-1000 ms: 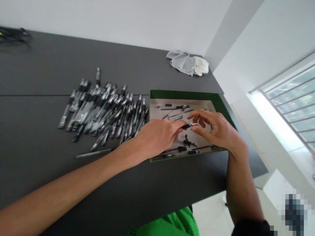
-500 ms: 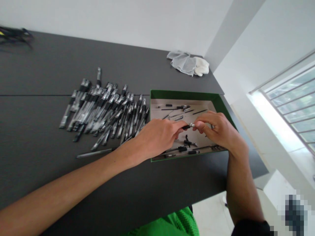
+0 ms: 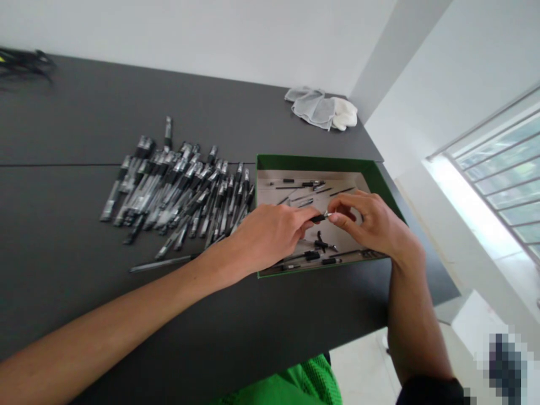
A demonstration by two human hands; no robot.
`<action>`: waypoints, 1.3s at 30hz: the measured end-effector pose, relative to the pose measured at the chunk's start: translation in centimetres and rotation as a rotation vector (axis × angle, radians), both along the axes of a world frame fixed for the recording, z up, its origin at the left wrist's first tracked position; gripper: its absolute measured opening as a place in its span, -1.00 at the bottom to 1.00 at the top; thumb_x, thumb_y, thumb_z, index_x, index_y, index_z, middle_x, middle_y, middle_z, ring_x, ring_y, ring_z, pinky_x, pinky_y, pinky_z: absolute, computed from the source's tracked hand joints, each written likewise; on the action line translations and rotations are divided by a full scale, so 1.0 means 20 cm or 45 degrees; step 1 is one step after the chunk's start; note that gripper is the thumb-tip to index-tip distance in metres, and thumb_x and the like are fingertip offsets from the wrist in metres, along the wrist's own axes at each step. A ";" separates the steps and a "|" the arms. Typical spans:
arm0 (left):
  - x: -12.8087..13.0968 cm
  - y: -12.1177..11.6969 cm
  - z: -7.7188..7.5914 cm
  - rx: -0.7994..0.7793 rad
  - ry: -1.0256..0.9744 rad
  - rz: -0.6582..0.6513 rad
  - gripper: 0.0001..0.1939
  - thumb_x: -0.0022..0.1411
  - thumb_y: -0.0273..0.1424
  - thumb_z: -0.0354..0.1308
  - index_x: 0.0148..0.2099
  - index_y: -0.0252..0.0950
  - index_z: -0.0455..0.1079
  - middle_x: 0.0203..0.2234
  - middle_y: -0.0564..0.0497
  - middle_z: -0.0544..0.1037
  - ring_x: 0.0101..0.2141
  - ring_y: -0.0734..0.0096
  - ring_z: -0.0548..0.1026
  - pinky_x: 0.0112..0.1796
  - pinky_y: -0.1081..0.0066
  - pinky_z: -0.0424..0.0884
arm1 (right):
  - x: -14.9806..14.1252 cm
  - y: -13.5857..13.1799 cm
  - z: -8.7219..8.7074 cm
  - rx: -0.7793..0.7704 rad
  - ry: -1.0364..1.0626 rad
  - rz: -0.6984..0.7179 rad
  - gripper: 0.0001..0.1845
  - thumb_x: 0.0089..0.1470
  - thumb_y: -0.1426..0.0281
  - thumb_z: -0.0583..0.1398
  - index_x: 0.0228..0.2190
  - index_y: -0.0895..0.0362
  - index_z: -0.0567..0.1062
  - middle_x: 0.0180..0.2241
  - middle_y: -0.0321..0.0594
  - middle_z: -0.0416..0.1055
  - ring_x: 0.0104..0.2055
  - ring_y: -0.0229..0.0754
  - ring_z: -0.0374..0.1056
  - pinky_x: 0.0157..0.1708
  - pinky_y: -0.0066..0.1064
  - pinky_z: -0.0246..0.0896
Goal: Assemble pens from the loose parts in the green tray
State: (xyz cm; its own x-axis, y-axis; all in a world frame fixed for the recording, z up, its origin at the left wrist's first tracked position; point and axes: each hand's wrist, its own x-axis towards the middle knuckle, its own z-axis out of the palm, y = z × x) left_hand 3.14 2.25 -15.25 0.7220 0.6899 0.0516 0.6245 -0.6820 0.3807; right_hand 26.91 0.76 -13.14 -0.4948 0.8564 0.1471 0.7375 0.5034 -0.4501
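Over the green-rimmed box [image 3: 314, 163], my left hand [image 3: 274, 233] grips a pen [image 3: 319, 218] by its black grip section, tip pointing right. The pen's back part is hidden under the palm. My right hand [image 3: 367, 222] pinches the pen's pale tip between thumb and index finger, its other fingers curled. Inside the box lie loose pen parts: thin dark refills [image 3: 341, 192], black caps and grips [image 3: 313, 255], and clear bits. Left of the box, a large heap of clear pens with black grips [image 3: 177, 185] spreads on the dark table.
A single pen [image 3: 162, 263] lies nearer me, partly beneath my left forearm. White and grey gloves [image 3: 323, 108] rest at the back of the table [image 3: 105, 112] by the wall. Dark cables [image 3: 25, 62] sit at the far left. A barred window [image 3: 506, 174] is on the right.
My right hand has come in from an open pose beside the pen and closed its thumb and index finger on the tip. My left hand stays put.
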 end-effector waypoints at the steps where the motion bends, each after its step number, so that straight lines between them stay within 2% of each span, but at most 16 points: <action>1: 0.00 0.00 0.00 -0.005 0.002 -0.003 -0.63 0.50 -0.33 -0.07 0.21 -0.18 0.44 -0.27 -0.07 0.66 -0.35 0.29 0.62 -0.36 0.41 0.33 | 0.00 0.00 0.00 -0.007 0.002 0.005 -0.70 0.32 0.15 0.19 -0.32 0.12 0.51 -0.49 -0.30 0.40 -0.43 -0.22 0.29 -0.30 -0.37 0.10; 3: 0.00 0.00 0.00 -0.008 0.000 0.001 -0.63 0.51 -0.32 -0.08 0.21 -0.18 0.44 -0.29 -0.07 0.66 -0.35 0.28 0.61 -0.36 0.41 0.33 | -0.01 0.00 0.00 -0.010 -0.002 0.027 -0.72 0.32 0.16 0.19 -0.29 0.12 0.51 -0.49 -0.31 0.38 -0.44 -0.22 0.27 -0.31 -0.37 0.09; 9: 0.00 0.00 -0.01 0.011 -0.001 -0.009 -0.67 0.50 -0.34 -0.07 0.11 -0.20 0.48 -0.32 -0.06 0.65 -0.37 0.30 0.60 -0.38 0.41 0.32 | -0.02 -0.01 0.01 -0.024 -0.006 0.098 -0.63 0.39 0.19 0.10 -0.39 0.12 0.49 -0.50 -0.27 0.37 -0.40 -0.20 0.27 -0.25 -0.35 0.10; 12: 0.00 0.00 -0.02 0.003 -0.044 0.016 -0.69 0.51 -0.31 -0.07 0.09 -0.22 0.46 -0.33 -0.05 0.65 -0.36 0.28 0.61 -0.38 0.41 0.32 | -0.01 -0.01 0.02 -0.067 0.012 0.076 -0.55 0.40 0.15 0.06 -0.45 0.13 0.45 -0.52 -0.28 0.35 -0.42 -0.22 0.26 -0.26 -0.36 0.10; 15: 0.00 0.00 -0.02 -0.016 -0.127 0.083 -0.69 0.54 -0.28 -0.10 0.13 -0.26 0.37 -0.33 -0.06 0.64 -0.36 0.26 0.61 -0.39 0.40 0.33 | 0.00 0.00 0.01 -0.172 0.038 0.013 -0.47 0.44 0.11 -0.03 -0.40 0.14 0.51 -0.50 -0.27 0.38 -0.44 -0.24 0.27 -0.35 -0.38 0.08; 20: 0.01 0.00 -0.03 -0.064 -0.194 0.185 -0.71 0.55 -0.33 -0.17 0.13 -0.30 0.28 -0.36 -0.04 0.62 -0.38 0.30 0.61 -0.38 0.42 0.36 | 0.02 0.01 -0.05 -0.394 -0.189 -0.108 -0.70 0.30 0.14 0.20 -0.17 0.09 0.59 -0.49 -0.32 0.47 -0.46 -0.25 0.34 -0.40 -0.42 0.10; 25: 0.01 0.00 -0.03 -0.041 -0.132 0.172 -0.71 0.54 -0.28 -0.15 0.11 -0.29 0.27 -0.35 -0.05 0.62 -0.37 0.28 0.61 -0.37 0.40 0.37 | 0.08 0.01 -0.10 -0.461 -0.292 -0.200 -0.79 0.26 0.33 0.22 -0.11 0.10 0.58 -0.38 -0.25 0.56 -0.36 -0.20 0.44 -0.30 -0.40 0.22; 29: 0.01 0.00 -0.03 -0.021 -0.118 0.165 -0.71 0.55 -0.29 -0.16 0.13 -0.29 0.26 -0.33 -0.06 0.63 -0.36 0.28 0.62 -0.37 0.40 0.36 | 0.06 0.00 -0.08 -0.536 -0.233 -0.066 -0.78 0.23 0.35 0.24 -0.11 0.06 0.61 -0.36 -0.27 0.56 -0.35 -0.20 0.45 -0.28 -0.40 0.27; 34: 0.01 0.00 -0.02 -0.027 -0.094 0.181 -0.72 0.55 -0.27 -0.17 0.09 -0.28 0.26 -0.38 -0.04 0.61 -0.39 0.28 0.61 -0.39 0.41 0.33 | -0.01 -0.01 -0.09 -0.713 -0.116 0.198 -0.75 0.23 0.40 0.21 -0.13 -0.01 0.67 -0.17 -0.27 0.63 -0.20 -0.17 0.51 -0.16 -0.38 0.31; 37: 0.01 0.00 -0.02 -0.038 -0.076 0.181 -0.73 0.55 -0.27 -0.17 0.07 -0.28 0.27 -0.38 -0.03 0.61 -0.40 0.28 0.60 -0.40 0.40 0.33 | -0.02 -0.01 -0.11 -0.851 -0.123 0.202 -0.75 0.25 0.39 0.19 -0.16 -0.01 0.69 -0.20 -0.29 0.65 -0.22 -0.18 0.53 -0.16 -0.39 0.32; 39: 0.01 0.00 -0.01 -0.047 -0.074 0.180 -0.73 0.55 -0.28 -0.17 0.07 -0.28 0.27 -0.38 -0.03 0.61 -0.41 0.29 0.59 -0.39 0.40 0.33 | -0.01 -0.01 -0.10 -0.844 -0.184 0.130 -0.77 0.26 0.34 0.20 -0.19 0.02 0.68 -0.29 -0.29 0.65 -0.31 -0.18 0.52 -0.23 -0.39 0.33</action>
State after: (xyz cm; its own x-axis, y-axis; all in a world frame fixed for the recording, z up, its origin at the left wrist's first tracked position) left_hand 3.29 2.17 -15.50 0.6139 0.7869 0.0630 0.6896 -0.5734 0.4424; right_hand 26.70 0.57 -15.18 -0.5529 0.6909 -0.4657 0.7770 0.2257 -0.5876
